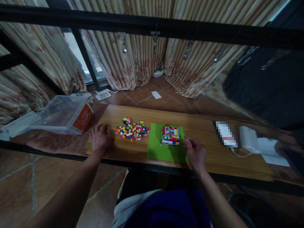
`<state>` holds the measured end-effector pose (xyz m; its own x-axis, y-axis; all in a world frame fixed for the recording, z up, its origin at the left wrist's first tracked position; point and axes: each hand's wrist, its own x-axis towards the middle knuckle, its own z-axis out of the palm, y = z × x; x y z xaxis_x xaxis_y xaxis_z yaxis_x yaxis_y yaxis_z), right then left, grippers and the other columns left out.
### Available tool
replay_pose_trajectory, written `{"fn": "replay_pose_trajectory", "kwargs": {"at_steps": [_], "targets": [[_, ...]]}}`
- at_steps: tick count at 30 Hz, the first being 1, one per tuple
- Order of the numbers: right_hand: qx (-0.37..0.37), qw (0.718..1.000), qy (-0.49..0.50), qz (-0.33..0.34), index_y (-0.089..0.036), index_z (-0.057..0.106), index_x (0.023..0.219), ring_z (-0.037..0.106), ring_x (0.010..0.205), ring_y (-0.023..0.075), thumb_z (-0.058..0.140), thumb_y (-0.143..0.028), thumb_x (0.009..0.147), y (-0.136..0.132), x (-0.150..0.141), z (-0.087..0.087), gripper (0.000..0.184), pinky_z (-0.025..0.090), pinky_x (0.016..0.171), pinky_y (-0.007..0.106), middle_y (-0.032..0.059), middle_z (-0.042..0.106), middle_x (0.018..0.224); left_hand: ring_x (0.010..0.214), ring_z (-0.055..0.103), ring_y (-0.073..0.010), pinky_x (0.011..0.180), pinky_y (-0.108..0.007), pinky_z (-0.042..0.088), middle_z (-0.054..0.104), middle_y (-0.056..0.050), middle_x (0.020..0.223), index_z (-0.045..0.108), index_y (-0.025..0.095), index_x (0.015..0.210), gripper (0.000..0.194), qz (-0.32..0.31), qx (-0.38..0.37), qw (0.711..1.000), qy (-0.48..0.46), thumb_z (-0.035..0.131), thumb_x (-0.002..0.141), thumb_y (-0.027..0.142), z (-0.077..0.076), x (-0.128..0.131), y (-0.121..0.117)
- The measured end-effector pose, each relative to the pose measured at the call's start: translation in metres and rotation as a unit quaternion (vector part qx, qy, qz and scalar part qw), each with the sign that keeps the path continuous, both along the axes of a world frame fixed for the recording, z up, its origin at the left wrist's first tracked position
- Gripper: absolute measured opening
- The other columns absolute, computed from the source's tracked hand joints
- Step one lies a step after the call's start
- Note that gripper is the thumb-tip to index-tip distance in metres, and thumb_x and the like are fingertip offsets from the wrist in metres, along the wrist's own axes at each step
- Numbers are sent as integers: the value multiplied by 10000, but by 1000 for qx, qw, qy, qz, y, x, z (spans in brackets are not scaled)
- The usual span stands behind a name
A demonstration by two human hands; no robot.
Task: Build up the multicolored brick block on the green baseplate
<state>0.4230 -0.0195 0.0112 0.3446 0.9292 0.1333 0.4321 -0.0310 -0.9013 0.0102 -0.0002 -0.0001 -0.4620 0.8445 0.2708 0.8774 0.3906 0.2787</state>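
My left hand (pixel 101 138) rests palm down on the left end of the wooden table, its fingers lying on the surface and nothing in them. Just right of it spreads a pile of small coloured toy bricks (pixel 133 130). A green baseplate (pixel 154 148) lies in front of me, bearing a multicoloured brick structure (pixel 170 135) with stacked walls. My right hand (pixel 196 154) is at the plate's right edge, thumb and forefinger pinched together close beside the structure. Whatever may be between those fingertips is too small to make out.
A clear plastic bin (pixel 61 114) with an orange label stands left of the table (pixel 209 164). To the right lie a phone (pixel 226 134), a white device (pixel 249 139) with a cable, and white paper (pixel 273 152). A dark metal bar (pixel 142 23) crosses before the curtains.
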Motion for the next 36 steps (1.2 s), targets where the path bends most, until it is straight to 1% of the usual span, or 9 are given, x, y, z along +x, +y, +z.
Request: {"fn": "replay_pose_trajectory", "kwargs": {"at_steps": [3, 8, 13, 17, 20, 22, 27, 31, 36], "targets": [[-13, 1000, -6, 19, -156, 709, 963, 697, 755, 238, 554, -614, 855, 8, -2, 0, 494, 524, 697, 354, 124, 756, 892, 1287, 484, -364, 1075, -517, 374, 591, -157, 1380, 629, 138, 1287, 441, 2, -4, 1000, 3, 439, 926, 305, 2, 1, 0], [0, 999, -18, 40, -151, 724, 935, 704, 800, 256, 565, -609, 845, 16, -16, 0, 493, 524, 720, 355, 135, 767, 884, 1283, 488, -375, 1081, -526, 381, 583, -161, 1390, 619, 137, 1305, 459, 3, -21, 1000, 4, 420, 933, 318, 6, 1, 0], [0, 999, -28, 36, -160, 729, 965, 710, 846, 261, 539, -585, 878, 14, -23, -5, 474, 524, 754, 362, 140, 775, 934, 1276, 495, -387, 1074, -546, 395, 586, -155, 1386, 629, 147, 1290, 460, -6, -19, 1000, 10, 411, 934, 340, 5, -2, 0], [0, 998, -60, 22, -163, 722, 1022, 710, 836, 262, 503, -577, 903, 11, -26, -9, 483, 520, 761, 370, 139, 772, 947, 1289, 489, -392, 1083, -565, 392, 590, -159, 1378, 629, 166, 1292, 451, -7, -15, 1000, -1, 430, 924, 336, 4, -4, 0], [1, 997, -76, 15, -162, 721, 1031, 709, 855, 267, 493, -563, 912, 10, -28, -9, 477, 518, 782, 380, 146, 765, 984, 1283, 492, -411, 1065, -594, 404, 588, -175, 1382, 634, 163, 1292, 456, -6, -20, 1000, -2, 439, 917, 335, 6, -5, 1], [3, 997, -71, 21, -163, 716, 1042, 707, 870, 263, 487, -543, 922, 10, -29, -9, 459, 520, 797, 381, 144, 762, 1001, 1286, 493, -419, 1062, -600, 409, 582, -183, 1390, 632, 151, 1295, 466, -7, -26, 1000, 1, 428, 921, 340, 8, -4, 2], [6, 998, -56, 27, -168, 706, 1054, 703, 893, 257, 491, -524, 934, 10, -30, -10, 433, 520, 828, 382, 132, 757, 1004, 1316, 483, -419, 1086, -569, 404, 552, -203, 1423, 604, 105, 1315, 506, -6, -56, 998, 12, 366, 950, 363, 13, -2, 1], [17, 998, -52, 19, -171, 712, 1046, 701, 904, 252, 493, -520, 938, 10, -31, -12, 426, 520, 836, 377, 131, 754, 1008, 1301, 499, -418, 1079, -567, 415, 557, -191, 1430, 601, 120, 1313, 499, 3, -70, 997, 25, 371, 942, 360, 13, -2, 2], [17, 999, -38, 8, -174, 719, 1044, 703, 921, 256, 501, -532, 931, 10, -33, -13, 434, 527, 854, 385, 132, 753, 1010, 1298, 502, -425, 1071, -573, 422, 561, -193, 1425, 595, 123, 1323, 525, -4, -72, 997, 29, 341, 941, 378, 13, -4, 3]]}}
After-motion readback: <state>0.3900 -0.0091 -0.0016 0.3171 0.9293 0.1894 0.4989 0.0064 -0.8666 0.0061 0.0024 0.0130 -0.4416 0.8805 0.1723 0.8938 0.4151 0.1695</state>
